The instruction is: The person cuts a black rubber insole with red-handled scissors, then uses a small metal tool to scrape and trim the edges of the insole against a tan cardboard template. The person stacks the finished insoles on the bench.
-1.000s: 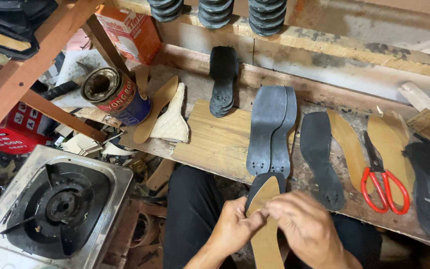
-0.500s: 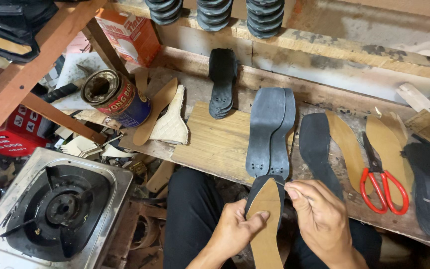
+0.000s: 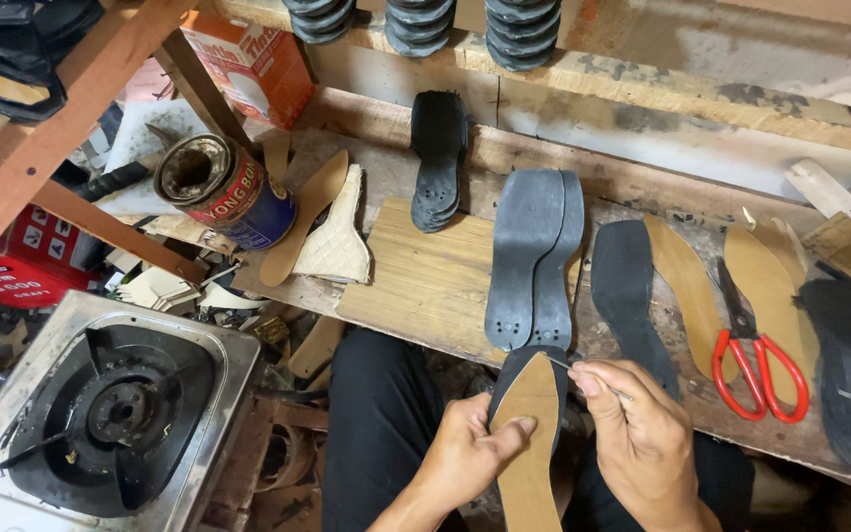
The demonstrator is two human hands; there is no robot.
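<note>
Sole (image 3: 529, 433) sits gripped in left hand (image 3: 465, 455); right hand (image 3: 642, 443) pinches a thin tool (image 3: 593, 379) beside it.

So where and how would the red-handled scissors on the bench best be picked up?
By the red handle loops, from the near edge of the bench. The scissors lie flat and closed on a tan insole, loops toward the person and blades pointing away, so the loops come first and the tips stay clear. The right hand is nearest, though it pinches a thin tool just now.

one scissors (image 3: 755, 345), one tin (image 3: 224, 187), one stove (image 3: 110, 419)
</note>
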